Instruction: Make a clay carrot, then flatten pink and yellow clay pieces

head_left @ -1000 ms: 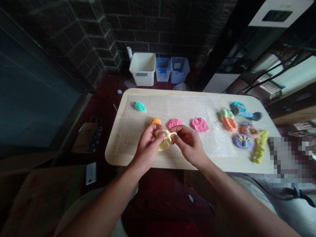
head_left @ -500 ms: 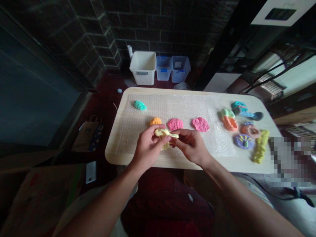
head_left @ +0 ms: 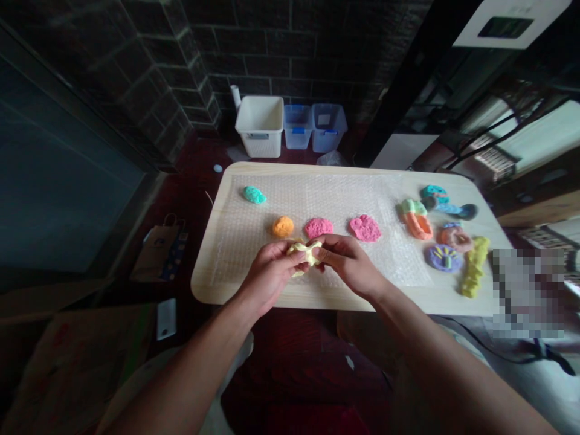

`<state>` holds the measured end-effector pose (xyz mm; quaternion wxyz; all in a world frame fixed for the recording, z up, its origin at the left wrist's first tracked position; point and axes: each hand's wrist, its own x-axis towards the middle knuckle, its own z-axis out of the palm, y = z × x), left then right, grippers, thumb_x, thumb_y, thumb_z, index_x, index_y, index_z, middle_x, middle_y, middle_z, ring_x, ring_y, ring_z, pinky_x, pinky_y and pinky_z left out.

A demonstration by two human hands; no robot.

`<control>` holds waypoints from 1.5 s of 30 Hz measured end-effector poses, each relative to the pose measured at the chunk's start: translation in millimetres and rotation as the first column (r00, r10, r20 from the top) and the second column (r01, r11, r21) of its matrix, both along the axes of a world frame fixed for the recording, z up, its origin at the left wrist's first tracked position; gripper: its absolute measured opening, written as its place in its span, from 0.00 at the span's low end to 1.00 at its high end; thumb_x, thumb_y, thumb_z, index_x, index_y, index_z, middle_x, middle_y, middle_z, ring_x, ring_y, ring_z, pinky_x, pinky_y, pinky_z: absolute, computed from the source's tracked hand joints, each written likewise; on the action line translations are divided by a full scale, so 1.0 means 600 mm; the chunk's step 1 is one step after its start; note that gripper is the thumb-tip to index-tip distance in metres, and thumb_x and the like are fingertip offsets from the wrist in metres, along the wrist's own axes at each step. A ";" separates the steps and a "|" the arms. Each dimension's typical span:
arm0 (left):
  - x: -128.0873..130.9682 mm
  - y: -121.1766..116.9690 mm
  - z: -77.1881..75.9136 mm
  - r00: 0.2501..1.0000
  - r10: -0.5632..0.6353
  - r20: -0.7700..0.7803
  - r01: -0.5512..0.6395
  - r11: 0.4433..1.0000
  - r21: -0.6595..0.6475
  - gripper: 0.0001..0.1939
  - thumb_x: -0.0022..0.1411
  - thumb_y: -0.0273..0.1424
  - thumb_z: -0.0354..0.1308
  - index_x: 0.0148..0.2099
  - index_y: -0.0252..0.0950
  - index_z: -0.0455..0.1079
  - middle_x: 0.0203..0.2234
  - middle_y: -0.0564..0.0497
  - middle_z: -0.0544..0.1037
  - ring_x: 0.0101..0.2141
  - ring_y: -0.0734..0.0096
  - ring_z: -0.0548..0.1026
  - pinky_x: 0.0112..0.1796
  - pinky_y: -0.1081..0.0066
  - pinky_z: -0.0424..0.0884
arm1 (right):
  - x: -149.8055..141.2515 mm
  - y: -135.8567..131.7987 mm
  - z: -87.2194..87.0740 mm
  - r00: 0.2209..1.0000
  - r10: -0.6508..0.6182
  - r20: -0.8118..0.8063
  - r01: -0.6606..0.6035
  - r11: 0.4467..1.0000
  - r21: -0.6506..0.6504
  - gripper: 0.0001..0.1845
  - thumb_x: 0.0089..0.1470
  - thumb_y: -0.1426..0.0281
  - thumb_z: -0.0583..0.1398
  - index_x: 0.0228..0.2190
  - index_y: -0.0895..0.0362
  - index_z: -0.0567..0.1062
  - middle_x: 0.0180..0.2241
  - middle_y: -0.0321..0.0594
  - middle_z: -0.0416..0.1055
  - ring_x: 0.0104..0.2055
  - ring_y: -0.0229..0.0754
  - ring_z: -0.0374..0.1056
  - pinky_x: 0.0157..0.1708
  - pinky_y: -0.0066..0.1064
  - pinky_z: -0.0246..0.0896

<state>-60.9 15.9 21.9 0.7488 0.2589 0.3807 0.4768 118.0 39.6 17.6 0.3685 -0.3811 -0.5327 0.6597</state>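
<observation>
Between my two hands is a lump of pale yellow modelling clay (head_left: 306, 253), over the front half of the table. My left hand (head_left: 270, 269) pinches its left side with the thumb on top. My right hand (head_left: 350, 263) grips the right side, thumb pressed into it. Some of the clay is hidden by my fingers. Just beyond my hands lie an orange clay lump (head_left: 283, 226), a pink clay piece (head_left: 319, 228) and a second flattened pink clay piece (head_left: 365, 228). Farther left sits a teal clay lump (head_left: 254, 194).
Bubble wrap (head_left: 244, 254) covers much of the wooden table (head_left: 457, 181). Several shaped clay pieces stand at the right, among them a purple disc (head_left: 444, 258) and a yellow strip (head_left: 475, 267). A white bin (head_left: 260, 118) and two clear boxes stand behind the table.
The pale yellow clay was stretched out to the right and is now bunched into a more compact lump. My thumbs have come down onto its upper side. The view has shifted slightly.
</observation>
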 end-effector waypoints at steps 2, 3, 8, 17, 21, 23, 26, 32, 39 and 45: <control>0.004 -0.003 0.000 0.999 0.012 0.041 -0.011 1.000 -0.024 0.10 0.52 0.30 0.76 0.33 0.32 0.80 0.32 0.48 0.80 0.35 0.71 0.76 0.40 0.70 0.72 | -0.002 -0.003 -0.003 0.996 -0.068 0.064 0.063 0.994 0.085 0.19 0.61 0.53 0.68 0.36 0.58 0.80 0.29 0.39 0.75 0.29 0.37 0.66 0.28 0.29 0.63; 0.007 -0.004 -0.001 0.998 0.036 0.046 -0.034 0.999 -0.032 0.10 0.52 0.31 0.76 0.34 0.32 0.80 0.32 0.48 0.80 0.36 0.71 0.76 0.41 0.70 0.72 | -0.003 -0.006 -0.006 0.984 -0.143 0.101 0.128 0.981 0.147 0.18 0.61 0.55 0.68 0.38 0.58 0.79 0.31 0.39 0.75 0.29 0.37 0.67 0.28 0.29 0.63; 0.019 -0.003 -0.006 0.986 0.163 -0.020 -0.163 0.987 0.017 0.12 0.54 0.34 0.76 0.36 0.32 0.81 0.32 0.49 0.80 0.35 0.73 0.74 0.40 0.73 0.70 | -0.010 -0.028 -0.013 0.896 -0.364 0.255 0.250 0.888 0.387 0.10 0.63 0.62 0.67 0.40 0.57 0.79 0.37 0.43 0.78 0.33 0.41 0.73 0.31 0.32 0.70; -0.012 0.000 -0.007 0.967 0.046 -0.250 -0.030 0.997 0.069 0.28 0.57 0.33 0.74 0.58 0.39 0.73 0.36 0.49 0.83 0.38 0.67 0.81 0.43 0.68 0.75 | -0.004 -0.015 -0.021 0.986 -0.161 0.036 0.156 0.981 0.117 0.18 0.52 0.60 0.76 0.40 0.56 0.83 0.38 0.42 0.80 0.38 0.43 0.77 0.42 0.37 0.75; -0.024 0.004 -0.017 0.889 0.044 -0.455 0.078 0.966 0.245 0.25 0.57 0.36 0.75 0.55 0.38 0.76 0.46 0.44 0.82 0.42 0.63 0.82 0.41 0.67 0.78 | -0.004 -0.015 -0.019 0.989 -0.149 0.013 0.146 0.980 0.138 0.16 0.52 0.60 0.76 0.37 0.56 0.82 0.36 0.41 0.80 0.38 0.43 0.77 0.42 0.37 0.75; -0.025 0.004 -0.019 0.875 0.069 -0.480 0.098 0.944 0.314 0.18 0.57 0.37 0.75 0.47 0.36 0.79 0.47 0.44 0.82 0.44 0.61 0.82 0.42 0.68 0.78 | -0.005 -0.016 -0.014 0.994 -0.113 -0.001 0.112 0.986 0.120 0.16 0.52 0.60 0.75 0.37 0.56 0.82 0.34 0.41 0.80 0.36 0.43 0.77 0.40 0.36 0.74; -0.021 0.002 -0.017 0.866 0.079 -0.493 0.108 0.934 0.340 0.12 0.60 0.35 0.73 0.42 0.34 0.79 0.38 0.46 0.84 0.40 0.62 0.83 0.40 0.69 0.77 | -0.006 -0.016 -0.010 0.992 -0.126 -0.002 0.126 0.987 0.100 0.17 0.51 0.59 0.76 0.34 0.57 0.80 0.32 0.41 0.79 0.33 0.41 0.74 0.36 0.34 0.71; -0.004 -0.003 -0.017 0.831 0.097 -0.548 0.124 0.928 0.352 0.10 0.64 0.33 0.66 0.46 0.33 0.78 0.40 0.44 0.84 0.38 0.63 0.81 0.39 0.68 0.75 | -0.013 -0.015 -0.022 0.962 -0.264 0.067 0.256 0.961 0.107 0.16 0.54 0.59 0.73 0.34 0.57 0.77 0.27 0.37 0.75 0.27 0.38 0.69 0.29 0.32 0.66; -0.003 0.004 -0.035 0.920 0.147 -0.362 -0.080 0.978 0.193 0.12 0.62 0.36 0.69 0.43 0.33 0.78 0.33 0.48 0.82 0.32 0.70 0.78 0.36 0.71 0.73 | -0.018 -0.018 -0.016 0.968 -0.252 0.009 0.250 0.963 0.101 0.20 0.56 0.57 0.73 0.41 0.54 0.73 0.33 0.37 0.76 0.29 0.39 0.72 0.26 0.30 0.68; 0.004 0.003 -0.028 0.926 0.260 -0.274 -0.212 0.958 0.193 0.13 0.57 0.35 0.75 0.39 0.34 0.78 0.33 0.50 0.81 0.34 0.71 0.79 0.39 0.73 0.74 | -0.014 -0.031 -0.012 0.945 -0.288 0.157 0.230 0.923 0.309 0.25 0.51 0.59 0.76 0.47 0.55 0.79 0.44 0.46 0.79 0.40 0.46 0.78 0.40 0.40 0.78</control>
